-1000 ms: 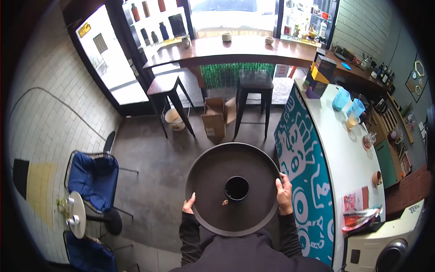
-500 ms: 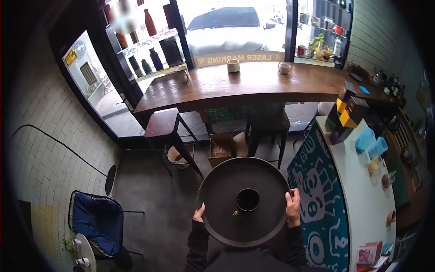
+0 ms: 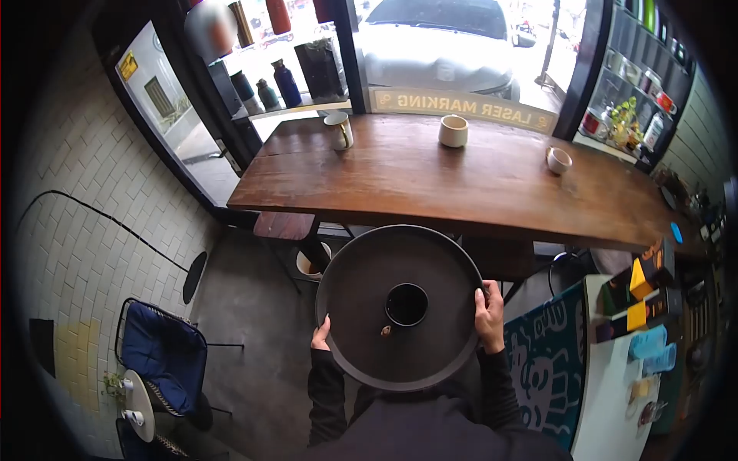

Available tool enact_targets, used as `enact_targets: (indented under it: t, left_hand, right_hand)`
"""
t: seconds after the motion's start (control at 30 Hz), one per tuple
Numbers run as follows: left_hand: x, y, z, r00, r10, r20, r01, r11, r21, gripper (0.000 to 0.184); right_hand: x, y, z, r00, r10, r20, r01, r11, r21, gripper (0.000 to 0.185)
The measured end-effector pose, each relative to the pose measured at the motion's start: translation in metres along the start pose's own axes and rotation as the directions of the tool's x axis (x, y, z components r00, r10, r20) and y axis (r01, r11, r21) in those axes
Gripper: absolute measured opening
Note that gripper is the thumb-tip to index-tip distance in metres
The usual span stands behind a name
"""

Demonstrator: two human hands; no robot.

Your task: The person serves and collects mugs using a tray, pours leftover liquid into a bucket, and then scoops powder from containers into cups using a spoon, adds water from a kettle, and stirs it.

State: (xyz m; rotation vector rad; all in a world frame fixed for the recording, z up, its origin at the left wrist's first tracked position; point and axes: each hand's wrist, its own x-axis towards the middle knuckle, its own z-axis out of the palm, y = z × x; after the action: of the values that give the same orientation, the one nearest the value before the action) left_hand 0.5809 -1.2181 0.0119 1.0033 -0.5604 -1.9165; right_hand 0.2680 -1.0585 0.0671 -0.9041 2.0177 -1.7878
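A round dark tray (image 3: 361,307) is held level in front of my body, below the near edge of a long wooden counter. My left hand (image 3: 321,335) grips its left rim, and my right hand (image 3: 490,315) grips the right rim with the thumb on top. Near the middle of the tray stands a black cup (image 3: 406,304), with a small brown piece (image 3: 386,331) beside it. On the wooden counter (image 3: 369,180) are a tall pale mug (image 3: 338,131), a white cup (image 3: 453,131) and a small white cup (image 3: 559,160).
Stools (image 3: 286,226) stand under the wooden counter, with a bucket (image 3: 313,263) beside one. A white counter (image 3: 607,392) with boxes (image 3: 652,269) and blue cups (image 3: 649,342) is at the right. A blue chair (image 3: 161,355) and small round table (image 3: 140,396) are at the left.
The wooden counter with its cups has come much closer and looks larger. The white counter has shifted right and down in view. Both hands still hold the tray with the black cup on it.
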Motion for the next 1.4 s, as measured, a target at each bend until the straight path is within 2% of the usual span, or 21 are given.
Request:
enact_targets:
  t: [0.07, 0.1, 0.17, 0.2, 0.23, 0.37, 0.53, 0.67, 0.73, 0.77, 0.87, 0.93, 1.0, 1.07, 1.1, 1.17, 1.2, 1.27, 1.3, 1.33, 1.4]
  left_hand:
    - [0.028, 0.008, 0.022, 1.0, -0.011, -0.021, 0.01, 0.998, -0.056, 0.047]
    - [0.031, 0.016, 0.035, 0.999, -0.016, -0.039, 0.013, 0.998, -0.059, 0.048]
    - [0.051, 0.019, 0.04, 0.998, -0.032, -0.057, 0.029, 0.998, -0.056, 0.048]
    - [0.064, 0.022, 0.037, 0.999, 0.011, -0.05, -0.012, 1.0, -0.013, 0.048]
    - [0.087, 0.031, 0.041, 0.998, 0.062, -0.026, -0.061, 0.998, 0.028, 0.048]
    - [0.133, 0.065, 0.051, 0.998, -0.063, -0.018, 0.064, 0.997, 0.043, 0.049]
    - [0.171, 0.088, 0.068, 0.993, -0.114, -0.024, 0.115, 0.992, 0.057, 0.048]
    - [0.182, 0.098, 0.086, 0.989, -0.145, -0.002, 0.145, 0.988, 0.051, 0.046]
    - [0.188, 0.099, 0.088, 0.99, -0.138, 0.002, 0.137, 0.988, 0.07, 0.046]
    - [0.192, 0.097, 0.09, 0.99, -0.142, -0.01, 0.143, 0.987, 0.073, 0.047]
    - [0.19, 0.096, 0.115, 0.988, -0.154, -0.026, 0.155, 0.987, 0.048, 0.047]
    - [0.182, 0.092, 0.127, 0.986, -0.162, -0.039, 0.162, 0.987, 0.017, 0.047]
    - [0.181, 0.085, 0.136, 0.987, -0.142, -0.078, 0.143, 0.99, 0.009, 0.048]
    - [0.181, 0.076, 0.142, 0.986, -0.15, -0.074, 0.149, 0.989, -0.012, 0.048]
    - [0.18, 0.072, 0.144, 0.986, -0.153, -0.073, 0.151, 0.988, -0.029, 0.048]
    - [0.183, 0.059, 0.145, 0.987, -0.152, -0.05, 0.149, 0.987, -0.063, 0.048]
    - [0.184, 0.055, 0.145, 0.988, -0.151, -0.028, 0.148, 0.985, -0.086, 0.048]
    - [0.182, 0.048, 0.151, 0.99, -0.133, -0.054, 0.128, 0.988, -0.09, 0.049]
    - [0.183, 0.045, 0.155, 0.99, -0.12, -0.075, 0.114, 0.99, -0.087, 0.049]
    - [0.184, 0.043, 0.157, 0.99, -0.117, -0.073, 0.11, 0.99, -0.087, 0.049]
    - [0.186, 0.038, 0.16, 0.991, -0.106, -0.086, 0.101, 0.993, -0.069, 0.05]
  right_hand:
    - [0.037, -0.011, 0.013, 0.999, -0.024, -0.027, 0.019, 0.988, -0.156, 0.011]
    - [0.051, -0.014, 0.021, 0.988, -0.133, -0.083, 0.112, 0.968, -0.224, 0.015]
    - [0.078, -0.026, 0.03, 0.992, -0.112, -0.05, 0.096, 0.963, -0.252, 0.015]
    - [0.088, -0.031, 0.035, 0.995, -0.094, -0.029, 0.083, 0.959, -0.271, 0.016]
    - [0.1, -0.03, 0.042, 0.985, -0.167, -0.046, 0.148, 0.949, -0.278, 0.016]
    - [0.132, -0.048, 0.064, 0.993, -0.103, -0.049, 0.081, 0.938, -0.338, 0.019]
    - [0.162, -0.045, 0.086, 0.996, -0.058, -0.064, 0.027, 0.914, -0.404, 0.019]
    - [0.181, -0.056, 0.088, 0.998, -0.014, -0.055, -0.017, 0.845, -0.534, 0.016]
    - [0.195, -0.053, 0.079, 0.998, 0.005, 0.063, 0.043, 0.682, -0.73, 0.016]
    - [0.206, -0.054, 0.075, 0.994, -0.02, 0.105, 0.092, 0.66, -0.745, 0.021]
    - [0.248, -0.05, 0.06, 0.976, -0.069, 0.204, 0.194, 0.696, -0.692, 0.024]
    - [0.288, -0.043, 0.05, 0.981, -0.076, 0.18, 0.151, 0.878, -0.455, 0.027]
    - [0.327, -0.043, 0.043, 0.966, -0.221, 0.135, 0.258, 0.787, -0.56, 0.051]
    - [0.369, -0.03, 0.037, 0.972, -0.153, 0.177, 0.218, 0.868, -0.447, 0.084]
    - [0.381, -0.031, 0.039, 0.972, -0.151, 0.182, 0.219, 0.865, -0.452, 0.084]
    - [0.403, -0.034, 0.048, 0.96, -0.178, 0.218, 0.26, 0.857, -0.445, 0.104]
    - [0.418, -0.023, 0.054, 0.958, -0.18, 0.226, 0.265, 0.857, -0.443, 0.104]
    - [0.443, 0.006, 0.066, 0.93, -0.307, 0.201, 0.367, 0.805, -0.466, 0.11]
    - [0.441, -0.004, 0.072, 0.937, -0.308, 0.162, 0.347, 0.779, -0.523, 0.1]
    - [0.442, -0.006, 0.075, 0.936, -0.312, 0.162, 0.35, 0.779, -0.521, 0.1]
    - [0.444, -0.009, 0.078, 0.957, -0.241, 0.163, 0.284, 0.896, -0.341, 0.089]
